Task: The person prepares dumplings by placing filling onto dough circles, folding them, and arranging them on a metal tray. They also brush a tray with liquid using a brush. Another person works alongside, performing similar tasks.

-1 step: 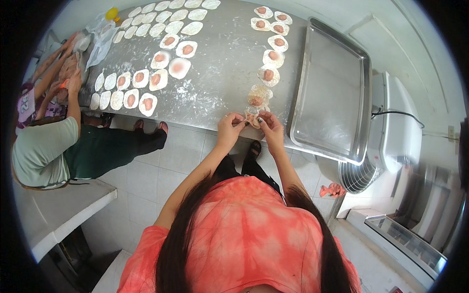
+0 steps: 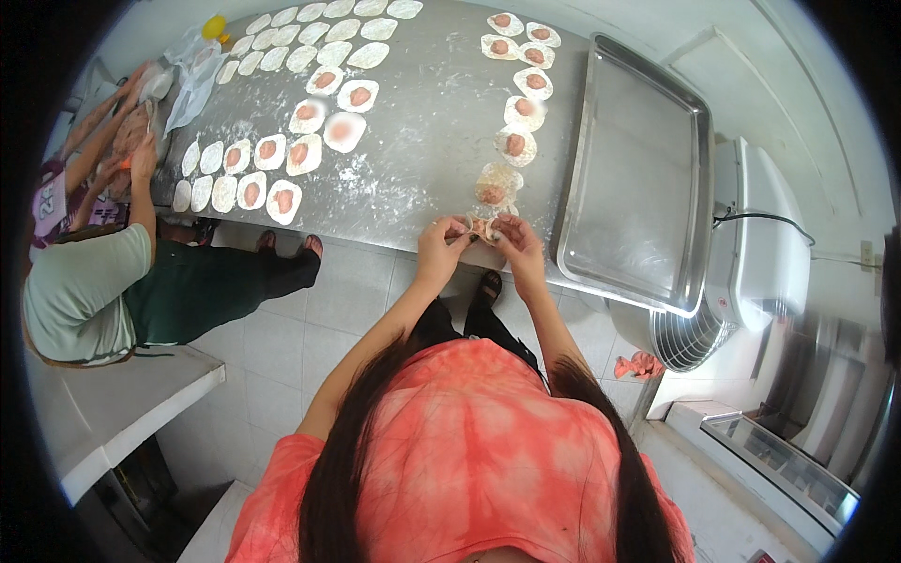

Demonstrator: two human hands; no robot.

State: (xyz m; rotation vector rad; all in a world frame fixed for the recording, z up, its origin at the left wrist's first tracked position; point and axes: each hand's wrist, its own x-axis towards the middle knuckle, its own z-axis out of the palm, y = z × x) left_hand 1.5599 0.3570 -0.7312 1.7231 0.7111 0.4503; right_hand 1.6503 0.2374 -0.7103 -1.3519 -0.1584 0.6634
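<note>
At the near edge of the metal table, my left hand (image 2: 441,248) and my right hand (image 2: 519,246) pinch opposite sides of one round dough wrapper (image 2: 483,228) with pinkish filling in its middle. Its rim is lifted and partly hidden by my fingers. Just beyond it lies a filled wrapper (image 2: 496,188), which seems to overlap another. More flat wrappers, each with a lump of filling (image 2: 515,144), run away from me in a column beside a large metal tray (image 2: 638,178).
On the left of the floured steel table (image 2: 413,113) lie rows of wrappers, some bare (image 2: 302,58), some filled (image 2: 284,199). A co-worker (image 2: 94,291) stands at the left, hands by a mound of filling (image 2: 131,131). Beyond the tray is a white machine (image 2: 765,235) with a wire guard.
The fingers of my right hand have shifted slightly inward on the wrapper, folding its right side closer. My left hand stays almost in place.
</note>
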